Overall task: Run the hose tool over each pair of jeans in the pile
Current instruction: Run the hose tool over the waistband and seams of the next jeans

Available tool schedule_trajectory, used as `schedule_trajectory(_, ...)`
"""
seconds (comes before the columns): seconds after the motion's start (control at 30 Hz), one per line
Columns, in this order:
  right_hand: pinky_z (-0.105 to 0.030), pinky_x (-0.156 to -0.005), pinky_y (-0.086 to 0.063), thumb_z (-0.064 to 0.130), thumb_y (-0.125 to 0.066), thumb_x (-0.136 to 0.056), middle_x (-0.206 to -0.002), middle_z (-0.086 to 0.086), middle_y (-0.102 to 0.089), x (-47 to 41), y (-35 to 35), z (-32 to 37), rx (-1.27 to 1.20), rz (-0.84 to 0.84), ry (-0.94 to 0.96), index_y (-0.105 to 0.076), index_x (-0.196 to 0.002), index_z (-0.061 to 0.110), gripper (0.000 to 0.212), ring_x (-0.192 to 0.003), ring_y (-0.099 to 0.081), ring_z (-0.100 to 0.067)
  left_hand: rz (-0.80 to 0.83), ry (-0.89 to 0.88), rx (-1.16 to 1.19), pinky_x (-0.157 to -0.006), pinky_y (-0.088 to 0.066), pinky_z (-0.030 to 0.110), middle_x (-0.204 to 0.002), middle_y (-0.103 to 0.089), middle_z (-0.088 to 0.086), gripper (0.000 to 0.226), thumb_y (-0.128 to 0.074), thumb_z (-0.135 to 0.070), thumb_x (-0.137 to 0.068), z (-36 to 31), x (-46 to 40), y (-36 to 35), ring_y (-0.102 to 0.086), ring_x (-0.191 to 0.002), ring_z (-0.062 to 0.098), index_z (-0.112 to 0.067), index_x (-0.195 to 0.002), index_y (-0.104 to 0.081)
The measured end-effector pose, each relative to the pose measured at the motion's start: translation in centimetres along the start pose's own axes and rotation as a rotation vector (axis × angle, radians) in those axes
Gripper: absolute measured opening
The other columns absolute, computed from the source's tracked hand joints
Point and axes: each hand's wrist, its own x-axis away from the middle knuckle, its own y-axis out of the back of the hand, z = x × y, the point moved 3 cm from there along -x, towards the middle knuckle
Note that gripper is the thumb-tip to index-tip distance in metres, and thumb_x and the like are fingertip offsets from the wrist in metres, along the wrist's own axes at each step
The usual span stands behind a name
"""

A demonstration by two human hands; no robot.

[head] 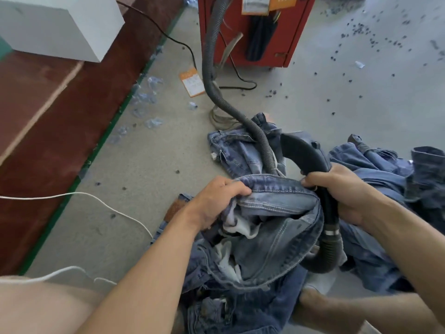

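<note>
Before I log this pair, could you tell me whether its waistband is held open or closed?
Open: the left hand and right hand stretch the waistband apart, exposing white pocket linings.

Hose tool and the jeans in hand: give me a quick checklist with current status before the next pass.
1. Left hand has a grip on the waistband of the held jeans: ok, fingers curled over the band's left end.
2. Right hand holds the hose tool: ok; it also pinches the band's right end.
3. Waistband stretched open between the hands: ok, pocket linings show inside.
4. Tool mouth position: cannot tell, its lower end is hidden behind the denim.
5. Corrugated hose free back to the red cabinet: ok, no kinks visible, though it lies across another pair of jeans.
6. More jeans waiting: ok, a heap lies to the right.
</note>
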Motion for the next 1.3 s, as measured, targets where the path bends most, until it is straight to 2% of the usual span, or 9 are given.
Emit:
schedule_trajectory(0.17,-0.026,-0.052,-0.053,0.018,-0.079,-0.085,-0.078,-0.006,-0.073,0.8,0.8,2.3,0.436,-0.279,0.225,-0.052,-0.115,0.016,0.040,-0.055,-0.067,-0.013,-0.084,0.154,0.120,-0.068,-0.059,0.033,-0.076,-0.075,0.021,0.030,-0.065,-0.023,-0.098,0.6,-0.2,-0.5,-0.074,-0.070,0.028,-0.012,-0.072,-0.078)
schedule_trajectory(0.27,-0.026,-0.048,-0.045,0.038,-0.074,-0.086,-0.080,0.012,-0.067,3.5,1.7,5.6,0.799,-0.396,0.503,-0.040,-0.111,0.045,0.043,-0.061,-0.064,0.001,-0.167,0.174,0.168,-0.070,-0.057,0.035,-0.072,-0.073,0.016,0.024,-0.067,-0.024,-0.097,-0.3,-0.3,-0.5,-0.072,-0.065,0.027,-0.010,-0.078,-0.074)
schedule_trajectory(0.37,-0.022,-0.058,-0.045,0.069,-0.069,-0.075,-0.092,0.033,-0.064,6.4,1.7,7.6,1.029,-0.255,0.601,-0.045,-0.106,0.065,0.040,-0.073,-0.061,0.012,-0.195,0.192,0.270,-0.080,-0.052,0.041,-0.084,-0.066,0.023,0.020,-0.068,-0.022,-0.094,-1.1,-0.4,-0.5,-0.066,-0.076,0.032,-0.005,-0.084,-0.071)
schedule_trajectory(0.5,-0.012,-0.060,-0.048,0.059,-0.075,-0.074,-0.080,0.026,-0.069,7.7,0.9,7.0,1.248,-0.036,0.563,-0.054,-0.114,0.064,0.045,-0.075,-0.063,0.007,-0.093,0.240,0.470,-0.108,-0.045,0.056,-0.112,-0.055,0.023,0.019,-0.062,-0.022,-0.096,-1.3,-0.4,-0.8,-0.056,-0.102,0.037,-0.006,-0.106,-0.067)
schedule_trajectory(0.63,-0.014,-0.068,-0.045,0.046,-0.076,-0.079,-0.073,0.024,-0.065,6.6,-0.7,5.5,1.271,0.077,0.554,-0.057,-0.117,0.058,0.044,-0.075,-0.061,0.003,-0.006,0.248,0.536,-0.114,-0.039,0.056,-0.124,-0.056,0.024,0.027,-0.056,-0.023,-0.099,-0.7,-0.5,-1.1,-0.054,-0.114,0.039,-0.005,-0.116,-0.065)
schedule_trajectory(0.77,-0.009,-0.069,-0.044,0.051,-0.074,-0.081,-0.080,0.034,-0.065,6.2,-2.8,5.1,1.121,0.102,0.636,-0.060,-0.122,0.052,0.044,-0.074,-0.062,0.009,0.124,0.229,0.555,-0.089,-0.061,0.038,-0.109,-0.074,0.015,0.026,-0.059,-0.025,-0.091,-0.4,0.0,-1.2,-0.071,-0.100,0.028,-0.009,-0.105,-0.075)
schedule_trajectory(0.93,-0.003,-0.063,-0.042,0.043,-0.077,-0.080,-0.079,0.030,-0.066,6.3,0.1,6.9,1.072,-0.027,0.633,-0.064,-0.107,0.052,0.032,-0.068,-0.063,0.010,0.093,0.244,0.606,-0.112,-0.047,0.050,-0.140,-0.060,0.026,0.053,-0.065,-0.026,-0.084,-0.2,-0.1,-0.2,-0.058,-0.131,0.040,0.002,-0.129,-0.067)
schedule_trajectory(1.13,-0.011,-0.069,-0.044,0.039,-0.078,-0.081,-0.082,0.033,-0.064,6.3,-1.1,5.7,1.252,0.124,0.572,-0.065,-0.114,0.054,0.039,-0.075,-0.061,0.009,0.166,0.241,0.578,-0.106,-0.052,0.047,-0.140,-0.060,0.025,0.052,-0.065,-0.026,-0.086,0.0,0.4,-0.8,-0.061,-0.126,0.038,0.001,-0.129,-0.067)
schedule_trajectory(1.3,-0.014,-0.051,-0.045,0.045,-0.074,-0.084,-0.073,0.022,-0.069,5.6,-0.5,6.5,0.997,-0.065,0.608,-0.064,-0.097,0.047,0.017,-0.058,-0.064,0.001,0.191,0.212,0.544,-0.112,-0.046,0.051,-0.141,-0.058,0.027,0.053,-0.061,-0.022,-0.090,-0.2,0.9,-0.9,-0.057,-0.131,0.041,0.003,-0.136,-0.060)
